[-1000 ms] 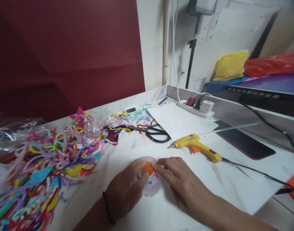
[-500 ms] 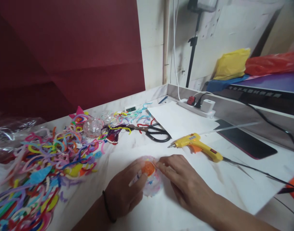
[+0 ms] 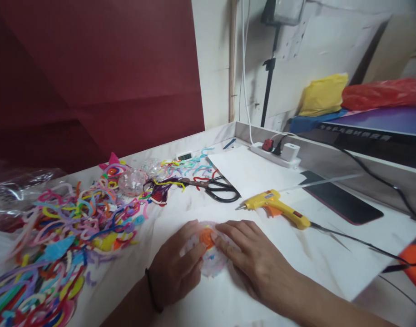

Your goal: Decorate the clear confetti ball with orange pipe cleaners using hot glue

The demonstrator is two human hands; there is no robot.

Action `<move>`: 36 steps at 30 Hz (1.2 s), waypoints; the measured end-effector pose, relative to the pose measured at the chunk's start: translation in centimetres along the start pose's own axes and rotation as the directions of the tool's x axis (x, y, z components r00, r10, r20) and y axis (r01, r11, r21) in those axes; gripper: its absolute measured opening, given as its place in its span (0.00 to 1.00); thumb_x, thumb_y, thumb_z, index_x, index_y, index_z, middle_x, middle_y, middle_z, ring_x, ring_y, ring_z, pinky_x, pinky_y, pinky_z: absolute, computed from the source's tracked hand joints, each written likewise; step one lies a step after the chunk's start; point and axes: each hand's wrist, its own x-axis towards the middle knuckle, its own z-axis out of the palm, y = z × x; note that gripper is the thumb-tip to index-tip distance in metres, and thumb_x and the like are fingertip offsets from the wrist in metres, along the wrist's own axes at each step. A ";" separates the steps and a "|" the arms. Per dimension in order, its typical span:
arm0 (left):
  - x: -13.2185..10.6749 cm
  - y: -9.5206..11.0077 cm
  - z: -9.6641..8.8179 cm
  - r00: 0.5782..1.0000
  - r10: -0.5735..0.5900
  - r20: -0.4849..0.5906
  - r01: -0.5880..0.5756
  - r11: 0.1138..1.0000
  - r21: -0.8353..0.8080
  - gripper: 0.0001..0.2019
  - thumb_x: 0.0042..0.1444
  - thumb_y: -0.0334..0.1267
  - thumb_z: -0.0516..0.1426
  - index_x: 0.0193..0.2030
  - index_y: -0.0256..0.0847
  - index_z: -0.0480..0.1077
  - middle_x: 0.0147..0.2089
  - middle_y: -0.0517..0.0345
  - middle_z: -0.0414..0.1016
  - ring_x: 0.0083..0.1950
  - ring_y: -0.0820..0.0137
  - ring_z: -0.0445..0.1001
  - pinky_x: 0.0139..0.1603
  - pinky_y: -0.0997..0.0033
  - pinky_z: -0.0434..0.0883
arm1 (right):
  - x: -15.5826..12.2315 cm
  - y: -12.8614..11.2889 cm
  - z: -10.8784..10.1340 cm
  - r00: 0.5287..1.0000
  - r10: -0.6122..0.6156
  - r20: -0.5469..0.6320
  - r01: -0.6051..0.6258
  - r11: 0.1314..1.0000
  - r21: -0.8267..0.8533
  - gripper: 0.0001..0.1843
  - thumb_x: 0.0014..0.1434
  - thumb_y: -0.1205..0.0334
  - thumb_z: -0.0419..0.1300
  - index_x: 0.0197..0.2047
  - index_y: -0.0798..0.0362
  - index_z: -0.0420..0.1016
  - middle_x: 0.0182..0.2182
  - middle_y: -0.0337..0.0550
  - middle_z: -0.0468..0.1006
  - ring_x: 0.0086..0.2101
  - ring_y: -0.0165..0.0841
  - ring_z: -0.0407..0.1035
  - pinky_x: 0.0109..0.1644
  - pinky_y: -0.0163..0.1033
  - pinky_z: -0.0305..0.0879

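A clear, round, dome-like plastic piece (image 3: 213, 267) with pink and blue bits on it rests on white paper in front of me. On its top sits an orange coiled disc (image 3: 205, 236). My left hand (image 3: 176, 263), wearing a dark band at the wrist, curls around the piece's left side, its fingertips touching the disc's edge. From the right, my right hand (image 3: 254, 254) grips the piece's rim, one fingertip pressing against the disc. Fingers hide both sides of the piece. A yellow glue gun (image 3: 276, 206) lies beyond my right hand.
A heap of colourful fuzzy stems (image 3: 88, 218) covers the left. Black-handled scissors (image 3: 221, 188) and clear balls (image 3: 133, 181) lie further back. At the right are a dark phone (image 3: 344, 200), a power strip (image 3: 276, 156) and the glue gun's cord (image 3: 351, 240).
My right fingers have moved left and further onto the orange disc and the round piece. My left hand stays around its side. The view has shifted slightly.
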 end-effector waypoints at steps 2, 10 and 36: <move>-0.1 -0.1 0.0 1.000 -0.014 0.003 0.014 1.000 0.005 0.18 0.57 0.29 0.52 0.55 0.37 0.63 0.66 0.40 0.57 0.67 0.53 0.59 0.59 0.49 0.70 | 0.0 0.0 0.0 1.000 0.014 -0.014 -0.013 0.998 0.060 0.23 0.59 0.74 0.51 0.58 0.59 0.64 0.51 0.58 0.72 0.48 0.46 0.65 0.48 0.54 0.64; 0.4 0.0 0.1 0.999 0.039 0.014 -0.037 0.994 -0.102 0.23 0.57 0.28 0.51 0.60 0.36 0.58 0.62 0.41 0.66 0.67 0.56 0.60 0.62 0.48 0.68 | -0.7 0.5 -0.8 0.985 0.108 -0.136 -0.096 0.991 0.090 0.21 0.60 0.75 0.50 0.56 0.54 0.66 0.44 0.52 0.76 0.44 0.39 0.70 0.46 0.48 0.69; 1.4 1.2 -0.3 0.999 0.012 0.050 -0.013 1.000 0.007 0.27 0.53 0.25 0.49 0.62 0.33 0.59 0.59 0.41 0.66 0.64 0.57 0.63 0.62 0.55 0.68 | -9.0 7.9 -5.3 0.777 0.616 -0.129 -0.599 0.658 -0.456 0.14 0.62 0.59 0.52 0.47 0.55 0.74 0.36 0.51 0.78 0.34 0.45 0.74 0.35 0.47 0.70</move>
